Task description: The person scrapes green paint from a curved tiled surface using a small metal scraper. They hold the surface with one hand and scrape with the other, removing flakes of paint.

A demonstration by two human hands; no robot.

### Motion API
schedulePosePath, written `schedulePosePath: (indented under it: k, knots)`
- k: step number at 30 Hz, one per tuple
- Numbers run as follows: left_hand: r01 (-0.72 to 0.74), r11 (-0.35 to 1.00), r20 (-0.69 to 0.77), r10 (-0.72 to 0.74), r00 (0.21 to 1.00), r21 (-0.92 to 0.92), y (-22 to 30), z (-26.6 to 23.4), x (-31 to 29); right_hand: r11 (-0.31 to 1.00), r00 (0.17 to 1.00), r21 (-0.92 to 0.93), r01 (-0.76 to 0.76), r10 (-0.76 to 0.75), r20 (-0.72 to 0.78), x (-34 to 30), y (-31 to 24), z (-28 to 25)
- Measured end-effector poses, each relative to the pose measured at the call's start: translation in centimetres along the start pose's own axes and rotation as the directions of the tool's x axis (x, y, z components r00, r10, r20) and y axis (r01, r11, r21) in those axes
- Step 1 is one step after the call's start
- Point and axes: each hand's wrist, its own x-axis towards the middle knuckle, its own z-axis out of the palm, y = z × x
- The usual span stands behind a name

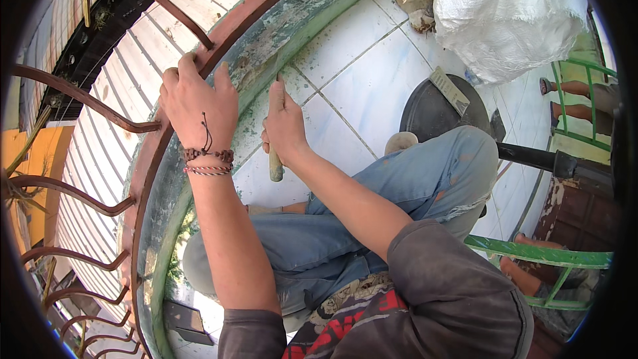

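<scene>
My left hand (199, 103) grips the curved reddish-brown metal railing (149, 149), fingers over its outer side and thumb on the inner side. A dark cord bracelet and beads circle that wrist. My right hand (284, 123) is closed round a hand tool (276, 167) with a worn, greenish-grey round handle. The handle's butt sticks out below my fist. A short dark tip shows above my thumb, close to the green-edged low wall (266, 63); what kind of tool it is cannot be made out.
I sit cross-legged on white floor tiles (359, 60) strewn with flakes. A round black lid-like object (425, 110) bears a flat greyish piece (449, 92). Behind it stands a white woven sack (508, 16). Green metal rails (538, 252) and other people's legs are at the right.
</scene>
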Motion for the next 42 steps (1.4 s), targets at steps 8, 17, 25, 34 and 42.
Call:
schedulePosePath:
  k: [8,17,25,34,42]
  knots:
    - [-0.019,1.000,-0.021,0.019,1.000,0.014,0.0,0.1,0.1,0.997,0.999,0.057,-0.051,0.050,0.018,-0.1,0.0,0.1]
    - [-0.001,1.000,-0.004,0.001,1.000,0.004,0.0,-0.1,0.1,0.996,0.999,0.084,-0.031,0.028,0.037,0.6,0.3,-0.1]
    - [0.003,1.000,-0.008,-0.003,1.000,-0.011,0.0,0.0,0.2,0.991,0.996,0.106,-0.083,0.078,0.051,0.0,-0.2,0.4]
    - [-0.010,1.000,-0.017,0.010,1.000,-0.010,-0.1,0.0,0.1,0.987,0.997,0.144,-0.070,0.067,0.025,0.6,-0.3,0.3]
    - [-0.007,1.000,-0.015,0.007,1.000,0.002,0.0,-0.2,0.0,0.988,0.998,0.139,-0.061,0.059,0.016,1.4,-0.1,0.1]
